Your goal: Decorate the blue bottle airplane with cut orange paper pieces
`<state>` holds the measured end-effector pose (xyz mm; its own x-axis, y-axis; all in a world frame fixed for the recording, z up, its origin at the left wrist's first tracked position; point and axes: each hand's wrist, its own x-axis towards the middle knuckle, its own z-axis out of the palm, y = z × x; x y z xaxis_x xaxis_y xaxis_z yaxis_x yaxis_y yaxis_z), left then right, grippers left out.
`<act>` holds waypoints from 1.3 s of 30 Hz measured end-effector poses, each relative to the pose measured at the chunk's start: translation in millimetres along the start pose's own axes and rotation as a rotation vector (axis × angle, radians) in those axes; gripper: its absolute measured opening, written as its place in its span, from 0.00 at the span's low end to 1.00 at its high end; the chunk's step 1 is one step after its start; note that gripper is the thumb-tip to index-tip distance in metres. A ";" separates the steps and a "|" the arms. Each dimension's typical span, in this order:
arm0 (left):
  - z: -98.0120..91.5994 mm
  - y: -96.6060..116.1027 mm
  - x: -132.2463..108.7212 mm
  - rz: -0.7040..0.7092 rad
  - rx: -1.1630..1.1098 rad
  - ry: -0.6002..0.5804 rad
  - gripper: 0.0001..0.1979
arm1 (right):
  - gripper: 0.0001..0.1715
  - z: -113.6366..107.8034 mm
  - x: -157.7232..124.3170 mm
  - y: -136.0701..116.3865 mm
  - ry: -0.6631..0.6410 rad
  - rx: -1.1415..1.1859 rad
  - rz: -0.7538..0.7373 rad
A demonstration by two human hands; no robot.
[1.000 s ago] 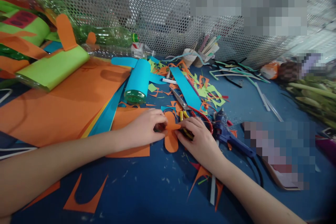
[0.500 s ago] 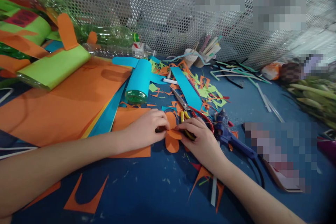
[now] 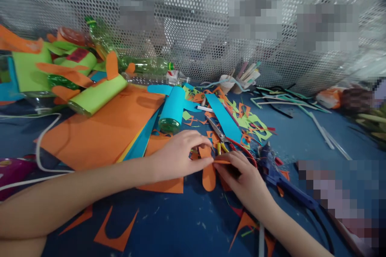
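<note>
My left hand (image 3: 181, 154) and my right hand (image 3: 241, 178) meet over a small rounded orange paper cutout (image 3: 208, 174) on the blue table (image 3: 187, 225). Both hands pinch the piece near its middle, where it bends into a fold. Its lower lobe lies on the table and its upper lobe stands between my fingers. Red-handled scissors (image 3: 229, 142) lie just behind my right hand. A blue glue gun (image 3: 276, 174) lies to its right.
Orange sheets (image 3: 102, 128), a bottle wrapped in cyan paper (image 3: 172, 108) and a bottle wrapped in green paper (image 3: 96, 94) lie at the left. Paper scraps (image 3: 247, 118) litter the middle. A perforated metal screen (image 3: 193, 28) closes the back. A white cable (image 3: 42, 144) crosses the left.
The view has shifted, so everything sits lower and further right. My fingers have pressed the orange cutout into a sharper fold at its middle.
</note>
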<state>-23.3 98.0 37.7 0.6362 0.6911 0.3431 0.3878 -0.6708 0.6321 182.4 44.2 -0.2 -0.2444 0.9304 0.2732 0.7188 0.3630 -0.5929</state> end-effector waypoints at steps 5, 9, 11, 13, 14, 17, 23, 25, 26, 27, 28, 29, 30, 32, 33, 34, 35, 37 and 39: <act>-38.8 -8.4 15.8 0.035 0.151 0.270 0.11 | 0.08 0.0 -4.4 3.2 0.061 0.097 0.102; -59.9 -53.1 25.8 -0.229 0.219 0.427 0.16 | 0.10 -0.9 -4.6 1.8 0.071 0.105 0.134; -64.7 -75.3 28.4 -0.413 0.207 0.373 0.26 | 0.10 -1.5 -4.0 1.0 0.073 0.113 0.138; -67.3 -90.4 30.1 -0.532 0.168 0.256 0.37 | 0.11 -2.0 -3.6 0.6 0.066 0.121 0.142; -68.3 -94.6 30.9 -0.581 0.130 0.207 0.40 | 0.11 -2.1 -3.5 0.5 0.060 0.124 0.142; -72.0 -94.7 32.6 -0.663 -0.011 0.142 0.46 | 0.11 -2.4 -3.7 0.6 0.049 0.134 0.146; -82.1 -72.1 26.7 -0.795 -0.489 0.055 0.50 | 0.12 -3.0 -4.8 1.2 0.104 0.224 0.159; -83.4 -66.3 21.7 -0.782 -0.618 0.047 0.48 | 0.12 -3.7 -5.3 0.4 0.112 0.285 0.166; -83.3 -63.7 19.3 -0.758 -0.678 0.047 0.47 | 0.11 -4.0 -5.6 0.0 0.111 0.309 0.168; -82.5 -60.8 17.2 -0.726 -0.736 0.045 0.46 | 0.11 -4.3 -5.7 -0.4 0.110 0.324 0.172; -81.0 -57.6 15.6 -0.692 -0.787 0.042 0.46 | 0.11 -4.5 -5.8 -0.6 0.107 0.335 0.175; -78.9 -53.9 14.6 -0.662 -0.824 0.044 0.47 | 0.11 -4.4 -5.8 -0.6 0.105 0.343 0.176; -76.0 -49.6 14.2 -0.634 -0.845 0.055 0.48 | 0.11 -4.2 -5.7 -0.4 0.107 0.350 0.176; -67.9 -40.1 14.7 -0.590 -0.848 0.100 0.49 | 0.11 -3.3 -5.0 0.1 0.105 0.389 0.176; -62.6 -35.4 15.3 -0.571 -0.835 0.132 0.49 | 0.12 -3.0 -4.5 0.2 0.106 0.432 0.183; -56.7 -31.4 15.7 -0.560 -0.821 0.163 0.48 | 0.14 -2.8 -3.8 -0.1 0.113 0.487 0.201; -50.1 -28.2 15.8 -0.547 -0.811 0.191 0.47 | 0.16 -3.0 -3.1 -0.6 0.123 0.545 0.230; -36.2 -25.6 14.1 -0.549 -0.796 0.252 0.47 | 0.20 -4.3 -1.4 -2.6 0.155 0.632 0.294; -23.6 -27.6 9.6 -0.581 -0.775 0.270 0.51 | 0.22 -6.6 0.1 -4.8 0.196 0.657 0.325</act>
<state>-43.6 129.5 39.9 0.2761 0.9581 -0.0770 -0.0126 0.0837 0.9964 183.3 42.2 7.7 0.0780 0.9918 0.1011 0.1844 0.0853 -0.9791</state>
